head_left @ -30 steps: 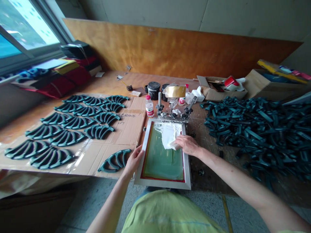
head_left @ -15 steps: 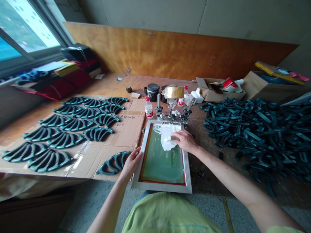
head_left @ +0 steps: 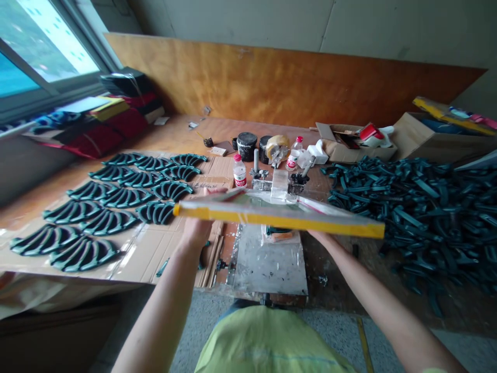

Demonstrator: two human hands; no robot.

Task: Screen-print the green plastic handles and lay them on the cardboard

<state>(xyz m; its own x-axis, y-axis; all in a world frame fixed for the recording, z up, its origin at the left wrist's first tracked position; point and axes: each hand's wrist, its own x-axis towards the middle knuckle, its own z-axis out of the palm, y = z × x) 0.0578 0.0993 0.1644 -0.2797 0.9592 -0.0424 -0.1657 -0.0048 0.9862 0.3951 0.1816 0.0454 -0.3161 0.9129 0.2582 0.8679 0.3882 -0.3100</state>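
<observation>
Over the grey metal plate (head_left: 267, 264): the screen-printing frame (head_left: 279, 218), tilted, its near edge clear of the plate and its far end at the hinge clamp (head_left: 264, 185).
Drop hazard: if support at the near edge slips, the frame could fall onto the right forearm or onto the fixture beneath.
Smear hazard: a sideways knock could put the screen face against wet or loose matter; whether any is wet cannot be told.
Frame finish: yellow front edge, slightly blurred; pale side rails with a thin red border inside; greenish screen, seen too obliquely to inspect.
Left hand (head_left: 199, 227): closed around the left rail of the frame, fingers showing beyond the yellow edge.
Right hand (head_left: 317, 236): under the right part of the frame; fingers hidden, so their spread cannot be told.
Fixture: a dark green piece (head_left: 275, 229) beside an orange block (head_left: 281, 237), both partly covered by the frame.
Hinge side: pale upright block (head_left: 280, 182); red-capped bottle (head_left: 239, 173) just beside the clamp.
Left of table (head_left: 176, 127): fan-shaped green mouldings (head_left: 106, 220) in rows on flattened cardboard (head_left: 171, 243).
Right of table: heaped dark green parts (head_left: 423, 223).
</observation>
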